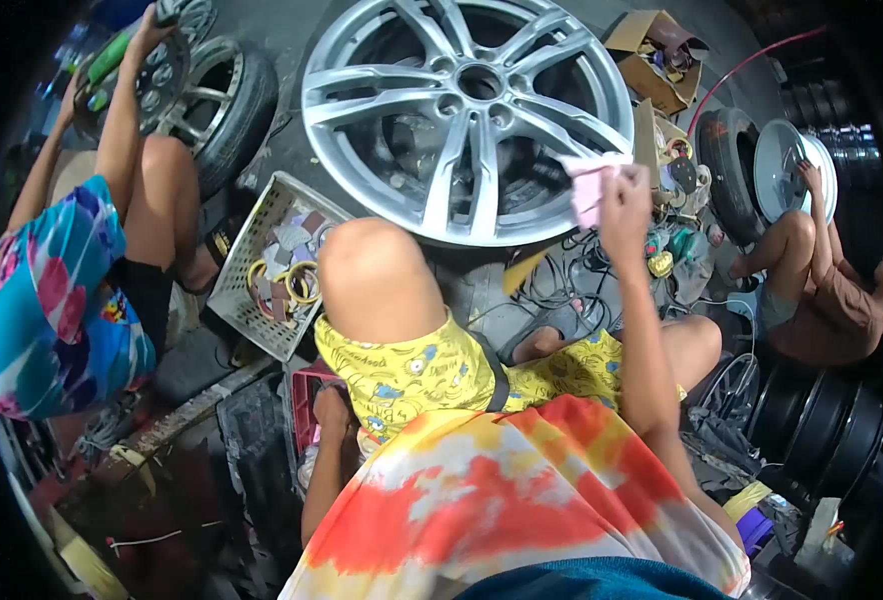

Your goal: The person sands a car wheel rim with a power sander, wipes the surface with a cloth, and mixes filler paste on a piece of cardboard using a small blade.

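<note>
My right hand (pixel 626 208) is closed on a folded pale pink sheet (pixel 590 192), which could be cloth or paper. It holds the sheet over the lower right rim of a large silver alloy wheel (pixel 481 140). The wheel lies face up in front of my knees, its paired spokes running to a hub with a centre hole. Down by my left thigh, my left hand (pixel 332 410) is curled at the edge of a red plastic crate (pixel 307 395). What its fingers hold, if anything, is hidden.
A pale plastic basket (pixel 252 235) holds tape rolls and scraps. Cables (pixel 552 295) lie under the wheel's near side. An open cardboard box (pixel 659 65) stands at the back right. One person (pixel 72 290) works with a green tool at left; another (pixel 827 310) handles a wheel at right.
</note>
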